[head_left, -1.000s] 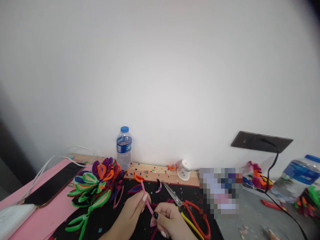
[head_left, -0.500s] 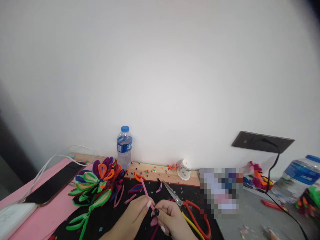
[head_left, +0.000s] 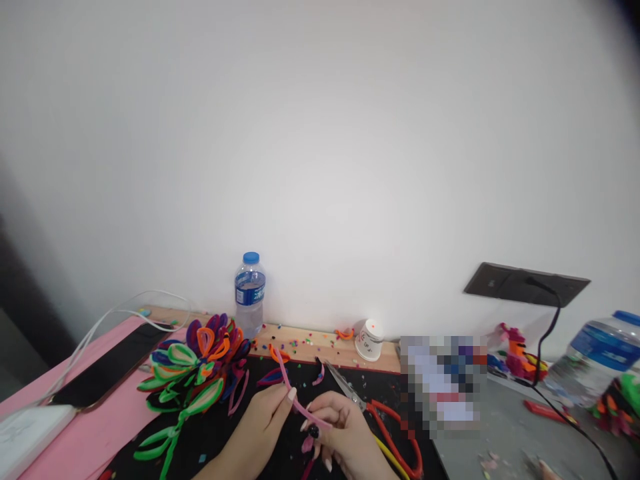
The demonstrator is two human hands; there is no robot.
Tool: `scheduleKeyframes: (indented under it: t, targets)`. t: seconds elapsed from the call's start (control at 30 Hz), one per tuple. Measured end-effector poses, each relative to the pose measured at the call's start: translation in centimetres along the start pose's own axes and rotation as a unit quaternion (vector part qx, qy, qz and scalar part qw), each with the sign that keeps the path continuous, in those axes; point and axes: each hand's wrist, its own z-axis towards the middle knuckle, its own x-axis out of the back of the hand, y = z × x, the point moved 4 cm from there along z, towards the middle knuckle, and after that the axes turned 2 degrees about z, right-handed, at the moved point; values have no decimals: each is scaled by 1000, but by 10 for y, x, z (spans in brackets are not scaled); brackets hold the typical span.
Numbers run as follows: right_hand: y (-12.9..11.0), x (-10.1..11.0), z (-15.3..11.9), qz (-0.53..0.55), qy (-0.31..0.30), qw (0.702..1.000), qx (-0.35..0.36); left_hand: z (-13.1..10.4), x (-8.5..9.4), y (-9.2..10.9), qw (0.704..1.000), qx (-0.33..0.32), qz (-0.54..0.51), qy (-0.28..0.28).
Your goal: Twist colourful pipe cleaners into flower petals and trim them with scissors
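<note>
A pink pipe cleaner runs in a shallow curve between my hands. My left hand pinches it near its middle, thumb on top. With its fingers curled, my right hand grips it towards the lower end, which pokes out past the fingertips. Below these fingers hangs a small pink looped piece, partly hidden by them. Just beyond my right hand lie red-handled scissors, and a yellow-handled tool is half covered. To the left rests a flower of coloured pipe cleaners with a green stem.
A water bottle and an upturned paper cup stand along the wall. On pink sheets lies a phone beside a white box with cables. A black cord hangs at right, near another bottle. Someone's fingertip shows lower right.
The pink pipe cleaner has gone from nearly straight to curved, its lower end now lying across my right fingers. My left hand has shifted slightly left, away from the right hand.
</note>
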Motion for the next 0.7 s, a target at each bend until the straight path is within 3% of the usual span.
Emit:
scheduleKeyframes:
  t: [0.4, 0.7]
  targets:
    - [-8, -3, -3, 71, 28, 997, -1, -9, -6, 13, 973, -107, 160, -124]
    - [-1, -3, 0, 62, 8, 998, 4, -11, -12, 16, 944, -173, 227, -166]
